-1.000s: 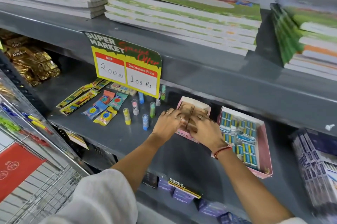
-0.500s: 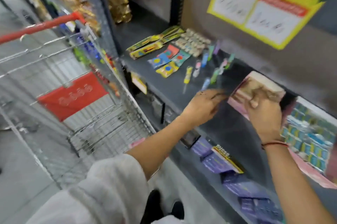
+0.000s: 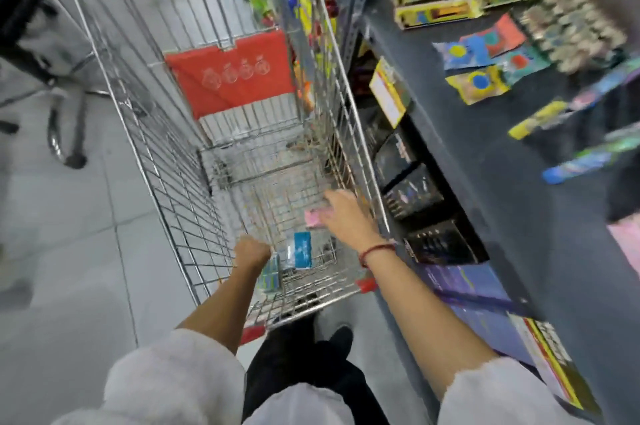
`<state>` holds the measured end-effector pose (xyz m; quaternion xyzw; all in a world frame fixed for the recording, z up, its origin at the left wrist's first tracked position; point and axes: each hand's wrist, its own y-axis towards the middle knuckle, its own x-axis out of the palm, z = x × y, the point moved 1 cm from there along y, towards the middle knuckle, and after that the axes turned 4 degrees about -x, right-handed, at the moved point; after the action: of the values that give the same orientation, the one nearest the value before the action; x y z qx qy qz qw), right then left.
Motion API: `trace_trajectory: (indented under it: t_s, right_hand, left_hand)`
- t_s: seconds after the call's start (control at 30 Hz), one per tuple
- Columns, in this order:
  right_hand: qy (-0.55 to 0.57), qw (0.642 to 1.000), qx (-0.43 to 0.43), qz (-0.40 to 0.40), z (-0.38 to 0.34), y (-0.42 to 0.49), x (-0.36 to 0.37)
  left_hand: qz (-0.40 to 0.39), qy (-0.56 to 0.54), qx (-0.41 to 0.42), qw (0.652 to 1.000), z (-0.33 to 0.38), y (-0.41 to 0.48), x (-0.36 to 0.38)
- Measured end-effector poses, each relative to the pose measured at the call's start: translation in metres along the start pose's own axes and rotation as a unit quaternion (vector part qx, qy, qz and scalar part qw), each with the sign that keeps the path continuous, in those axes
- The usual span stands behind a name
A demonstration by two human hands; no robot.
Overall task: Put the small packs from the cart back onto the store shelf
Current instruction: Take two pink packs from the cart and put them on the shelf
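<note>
The wire cart (image 3: 162, 133) stands left of the grey store shelf (image 3: 485, 161). On the cart's floor lie a blue pack (image 3: 302, 249), a blue-green pack (image 3: 270, 274) and a pink pack (image 3: 312, 219). My left hand (image 3: 251, 250) reaches down inside the cart just above the blue-green pack; its fingers curl downward and are hidden, so contact is unclear. My right hand (image 3: 343, 215) hovers over the pink pack with fingers spread, holding nothing.
A red child-seat flap (image 3: 235, 74) hangs at the cart's far end. The shelf holds colourful flat packs (image 3: 479, 83), long boxes (image 3: 440, 10) and small tubes (image 3: 571, 166). Dark and purple boxes (image 3: 446, 244) fill the lower shelf. A chair base (image 3: 65, 133) stands on the tiled floor at left.
The view swung from the shelf down to the cart. Both hands left the pink box on the shelf and moved down into the cart.
</note>
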<state>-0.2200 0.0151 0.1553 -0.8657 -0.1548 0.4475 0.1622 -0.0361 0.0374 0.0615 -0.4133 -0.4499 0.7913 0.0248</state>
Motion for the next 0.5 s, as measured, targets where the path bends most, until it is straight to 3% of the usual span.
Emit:
trace_trajectory:
  t_s: [0.17,0.33,0.5]
  right_hand:
    - [-0.062,0.994,0.024,-0.088,0.035,0.043,0.056]
    - [-0.106,0.982,0.088,-0.128,0.069,0.073,0.092]
    - [-0.112,0.987,0.085,-0.076,0.083,0.093,0.107]
  left_hand:
    - [-0.013,0.02,-0.139,0.99,-0.05,0.026,0.035]
    - [-0.014,-0.066,-0.133,0.989,-0.051,0.029,0.061]
    - [-0.01,-0.102,-0.04,0.994,-0.043,0.041,0.06]
